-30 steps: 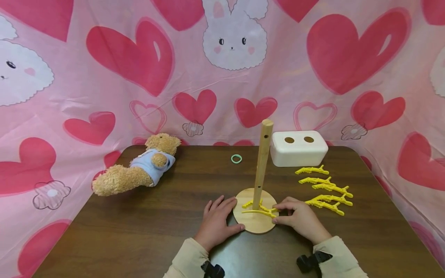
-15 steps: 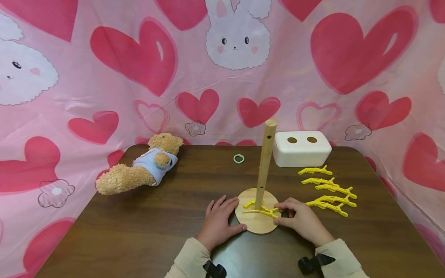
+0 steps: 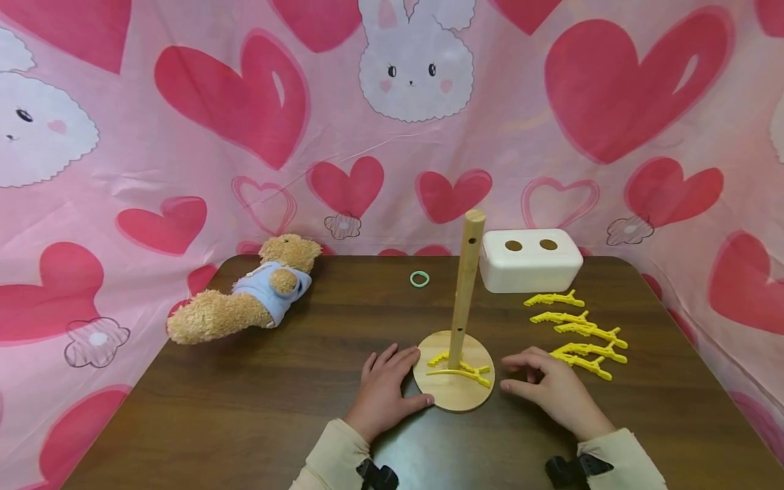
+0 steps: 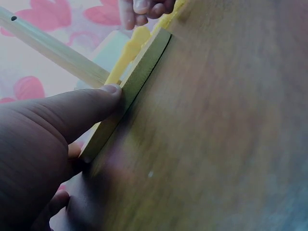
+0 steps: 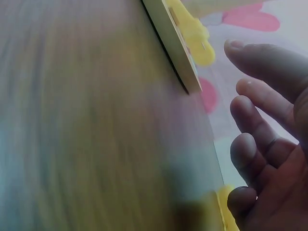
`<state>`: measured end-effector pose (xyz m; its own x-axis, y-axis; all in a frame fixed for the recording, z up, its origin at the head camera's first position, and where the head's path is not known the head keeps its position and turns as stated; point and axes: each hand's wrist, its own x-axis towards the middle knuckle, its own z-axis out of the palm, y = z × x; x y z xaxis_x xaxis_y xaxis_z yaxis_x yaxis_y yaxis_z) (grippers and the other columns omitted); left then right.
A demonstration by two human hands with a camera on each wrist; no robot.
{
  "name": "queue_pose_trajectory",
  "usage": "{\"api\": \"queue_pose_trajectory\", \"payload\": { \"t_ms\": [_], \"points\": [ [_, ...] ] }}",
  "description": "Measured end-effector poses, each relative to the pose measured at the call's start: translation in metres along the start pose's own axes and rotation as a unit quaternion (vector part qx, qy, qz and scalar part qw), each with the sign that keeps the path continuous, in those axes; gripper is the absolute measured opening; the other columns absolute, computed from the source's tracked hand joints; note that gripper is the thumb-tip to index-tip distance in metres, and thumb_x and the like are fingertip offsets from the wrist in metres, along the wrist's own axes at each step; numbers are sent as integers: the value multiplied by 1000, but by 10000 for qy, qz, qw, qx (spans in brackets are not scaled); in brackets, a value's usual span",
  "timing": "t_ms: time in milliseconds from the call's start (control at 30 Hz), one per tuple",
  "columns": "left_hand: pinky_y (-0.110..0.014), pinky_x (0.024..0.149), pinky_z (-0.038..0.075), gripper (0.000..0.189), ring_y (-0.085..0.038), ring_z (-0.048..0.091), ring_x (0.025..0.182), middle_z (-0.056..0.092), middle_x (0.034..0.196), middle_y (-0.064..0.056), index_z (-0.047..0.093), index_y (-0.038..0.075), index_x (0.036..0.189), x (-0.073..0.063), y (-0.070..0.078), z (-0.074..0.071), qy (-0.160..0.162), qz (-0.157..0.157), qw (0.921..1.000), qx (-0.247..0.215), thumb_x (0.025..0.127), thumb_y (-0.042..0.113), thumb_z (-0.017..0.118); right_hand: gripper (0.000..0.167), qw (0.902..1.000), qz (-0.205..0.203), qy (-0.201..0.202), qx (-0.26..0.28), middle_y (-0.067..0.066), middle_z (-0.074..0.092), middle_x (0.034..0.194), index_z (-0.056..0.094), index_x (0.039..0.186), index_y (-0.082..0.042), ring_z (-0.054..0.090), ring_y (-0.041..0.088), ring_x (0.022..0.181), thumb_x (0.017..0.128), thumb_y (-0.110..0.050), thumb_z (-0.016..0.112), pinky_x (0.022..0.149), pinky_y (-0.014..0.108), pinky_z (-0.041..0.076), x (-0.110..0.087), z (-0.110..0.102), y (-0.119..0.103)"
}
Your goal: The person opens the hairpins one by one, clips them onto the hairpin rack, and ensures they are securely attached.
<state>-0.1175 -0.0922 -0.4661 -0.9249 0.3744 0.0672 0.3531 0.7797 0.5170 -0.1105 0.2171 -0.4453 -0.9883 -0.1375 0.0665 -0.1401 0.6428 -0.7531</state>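
Observation:
A round wooden base (image 3: pixel 456 397) with an upright wooden post (image 3: pixel 464 292) stands before me in the head view. Yellow alligator hair clips (image 3: pixel 470 373) lie on the base about the foot of the post. My left hand (image 3: pixel 387 395) holds the base's left rim between thumb and fingers; in the left wrist view its thumb (image 4: pixel 96 98) presses on the edge. To the right, my right hand (image 3: pixel 554 388) is apart from the base, its fingers loosely bent and nothing in them. Several more yellow hair clips (image 3: pixel 588 331) lie on the table beyond that hand.
A white box (image 3: pixel 529 272) with two round holes stands at the back right of the brown table (image 3: pixel 294 415). Behind the post lies a small mint-green ring (image 3: pixel 419 279). A teddy bear (image 3: pixel 257 292) in a blue top lies at the left.
My right hand has let go of the hair clip on the base and moved a little to the right. The left hand stays on the rim.

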Motion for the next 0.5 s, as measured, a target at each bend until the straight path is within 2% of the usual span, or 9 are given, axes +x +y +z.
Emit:
{"api": "queue_pose_trajectory", "payload": {
  "t_ms": [333,500],
  "points": [
    [-66,114,17,79,-32,33,146,50,151,2,52,17,148,0,0,0,-49,-60,10000,18,84,57,74,30,9988,209,318,-305,-4,64,94,76,107,-15,51,11,79,82,-31,84,65,24,43,-10,-20,13],
    [-65,114,16,79,-31,32,147,50,151,3,52,18,149,0,1,0,-54,-78,10000,-2,84,56,75,28,9963,208,755,-356,-2,69,94,76,104,-12,56,6,77,82,-27,84,66,22,47,-16,-27,20]
  ]
}}
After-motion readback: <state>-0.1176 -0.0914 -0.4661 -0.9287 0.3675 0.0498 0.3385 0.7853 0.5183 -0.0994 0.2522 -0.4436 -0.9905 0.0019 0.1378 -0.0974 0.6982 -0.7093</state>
